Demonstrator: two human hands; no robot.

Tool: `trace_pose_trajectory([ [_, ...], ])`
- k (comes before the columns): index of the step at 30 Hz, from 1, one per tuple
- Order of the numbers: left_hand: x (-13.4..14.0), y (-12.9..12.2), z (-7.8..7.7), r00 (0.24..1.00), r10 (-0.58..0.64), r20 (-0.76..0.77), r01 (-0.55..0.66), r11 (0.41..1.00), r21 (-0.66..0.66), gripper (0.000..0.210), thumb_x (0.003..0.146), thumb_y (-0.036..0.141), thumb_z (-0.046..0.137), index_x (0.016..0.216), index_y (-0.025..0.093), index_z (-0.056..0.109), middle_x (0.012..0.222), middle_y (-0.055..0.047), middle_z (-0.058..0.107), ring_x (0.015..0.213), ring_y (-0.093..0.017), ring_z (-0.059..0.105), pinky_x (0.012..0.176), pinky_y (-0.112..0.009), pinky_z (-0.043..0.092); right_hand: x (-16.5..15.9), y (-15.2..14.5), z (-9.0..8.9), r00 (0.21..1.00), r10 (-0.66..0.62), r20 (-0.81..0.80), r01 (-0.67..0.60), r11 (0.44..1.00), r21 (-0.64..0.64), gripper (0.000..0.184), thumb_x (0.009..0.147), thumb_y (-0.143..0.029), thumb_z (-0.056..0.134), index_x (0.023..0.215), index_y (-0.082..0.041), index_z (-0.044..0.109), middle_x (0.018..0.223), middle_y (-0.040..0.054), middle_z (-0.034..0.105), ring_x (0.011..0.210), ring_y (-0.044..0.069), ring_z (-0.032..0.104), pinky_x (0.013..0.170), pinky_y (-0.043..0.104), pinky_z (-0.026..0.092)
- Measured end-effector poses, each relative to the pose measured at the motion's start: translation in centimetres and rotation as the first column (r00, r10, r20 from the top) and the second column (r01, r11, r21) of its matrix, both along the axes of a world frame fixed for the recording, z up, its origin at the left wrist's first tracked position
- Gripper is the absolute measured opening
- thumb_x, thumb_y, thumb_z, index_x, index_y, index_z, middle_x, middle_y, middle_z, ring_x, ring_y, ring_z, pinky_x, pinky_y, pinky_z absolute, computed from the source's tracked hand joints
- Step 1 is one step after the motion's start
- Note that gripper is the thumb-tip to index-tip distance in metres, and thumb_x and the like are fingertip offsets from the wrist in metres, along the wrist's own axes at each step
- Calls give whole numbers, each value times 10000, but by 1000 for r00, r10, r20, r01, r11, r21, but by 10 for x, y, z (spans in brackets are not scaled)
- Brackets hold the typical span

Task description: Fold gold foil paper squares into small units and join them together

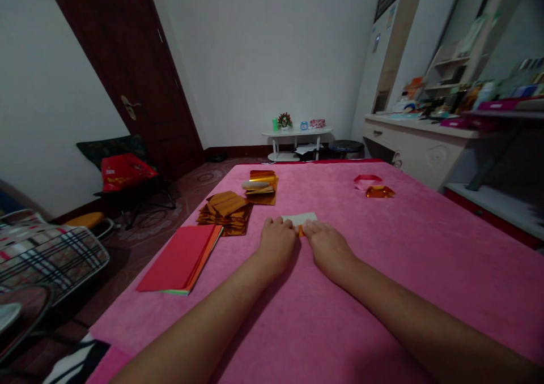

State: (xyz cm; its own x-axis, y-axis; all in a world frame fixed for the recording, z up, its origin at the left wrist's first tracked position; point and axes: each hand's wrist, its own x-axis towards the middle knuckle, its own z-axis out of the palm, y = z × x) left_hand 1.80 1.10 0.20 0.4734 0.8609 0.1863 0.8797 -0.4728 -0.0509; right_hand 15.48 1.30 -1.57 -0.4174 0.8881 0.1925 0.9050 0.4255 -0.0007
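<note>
Between my hands a small sheet of foil paper (304,218) lies on the pink tabletop, its pale side up, with a gold strip showing along the near edge. My left hand (276,245) grips the sheet's left end with curled fingers. On the right end, my right hand (330,249) has its fingers pressed together over the paper. Both thumbs are mostly hidden. Left of my left hand sits a pile of folded gold paper (227,211). Behind that pile are more gold foil sheets (263,188) with a pale rounded object on top.
Red paper sheets (178,259) lie at the table's left edge, with other colours underneath. A pink band (368,180) and a gold folded piece (380,191) rest at the far right. Beyond the pink cloth (382,304) stand a white side table (297,132) and a dark stool (346,146).
</note>
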Motion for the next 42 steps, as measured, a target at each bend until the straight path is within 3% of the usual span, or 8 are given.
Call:
trace_pose_trajectory([
  [5, 2, -8, -2, 995, 67, -79, -68, 998, -12, 289, 862, 219, 415, 969, 95, 653, 975, -158, 656, 895, -260, 574, 859, -426, 314, 4, -6, 0, 998, -45, 50, 45, 999, 2, 407, 831, -40, 346, 1165, -34, 578, 1220, 201, 573, 1096, 260, 536, 945, 351, 349],
  [9, 2, -15, 1, 988, 90, -126, -94, 995, -25, 320, 855, 260, 420, 957, 85, 668, 985, -180, 657, 907, -273, 583, 923, -450, 277, 1, -8, 5, 988, -84, 128, 83, 996, 17, 392, 828, -54, 345, 1119, -19, 605, 1155, 216, 603, 1041, 286, 554, 913, 374, 352],
  [17, 0, -16, 5, 991, 64, -117, -67, 997, -26, 360, 843, 307, 426, 852, 77, 704, 892, -202, 659, 904, -307, 561, 864, -459, 319, 1, -13, 8, 971, -129, 203, 123, 991, 44, 311, 810, -114, 420, 979, -37, 670, 984, 229, 648, 937, 297, 568, 963, 435, 250],
  [21, -2, -6, 2, 993, 118, -6, -117, 992, 55, 456, 876, 397, 374, 848, 81, 702, 893, -192, 650, 884, -295, 551, 804, -428, 351, 5, -14, 9, 981, -144, 131, 134, 987, 84, 302, 814, -156, 430, 973, -77, 673, 985, 195, 648, 954, 281, 538, 997, 447, 200],
  [28, -1, 9, -7, 937, 309, 162, -323, 944, 72, 435, 853, 482, 464, 845, 115, 697, 888, -142, 637, 892, -267, 545, 756, -373, 358, 5, 0, 8, 965, -233, -123, 251, 953, 166, 388, 859, -398, 441, 914, -88, 667, 1048, 185, 571, 1049, 295, 444, 889, 397, 321],
  [35, -1, 7, -11, 931, 321, 175, -339, 938, 80, 413, 821, 511, 511, 813, 138, 688, 908, -128, 625, 903, -264, 543, 753, -367, 347, -1, 8, -7, 926, -310, -213, 331, 941, 70, 462, 821, -520, 504, 1032, -113, 562, 1063, 169, 565, 1022, 297, 476, 848, 418, 327],
  [38, -4, 8, -10, 921, 332, 204, -347, 937, 44, 360, 794, 508, 558, 803, 169, 677, 913, -102, 623, 896, -245, 544, 726, -339, 351, 4, 11, -9, 924, -301, -235, 319, 947, 39, 413, 815, -469, 537, 1035, -120, 540, 1076, 160, 566, 1038, 299, 476, 842, 414, 327],
  [42, -9, 10, -10, 896, 337, 288, -343, 939, -30, 290, 747, 488, 628, 780, 202, 664, 905, -62, 626, 872, -219, 551, 697, -303, 358, 17, 19, -15, 918, -279, -283, 290, 957, -4, 201, 803, -218, 543, 989, -143, 542, 1063, 129, 578, 1019, 260, 496, 837, 372, 346],
])
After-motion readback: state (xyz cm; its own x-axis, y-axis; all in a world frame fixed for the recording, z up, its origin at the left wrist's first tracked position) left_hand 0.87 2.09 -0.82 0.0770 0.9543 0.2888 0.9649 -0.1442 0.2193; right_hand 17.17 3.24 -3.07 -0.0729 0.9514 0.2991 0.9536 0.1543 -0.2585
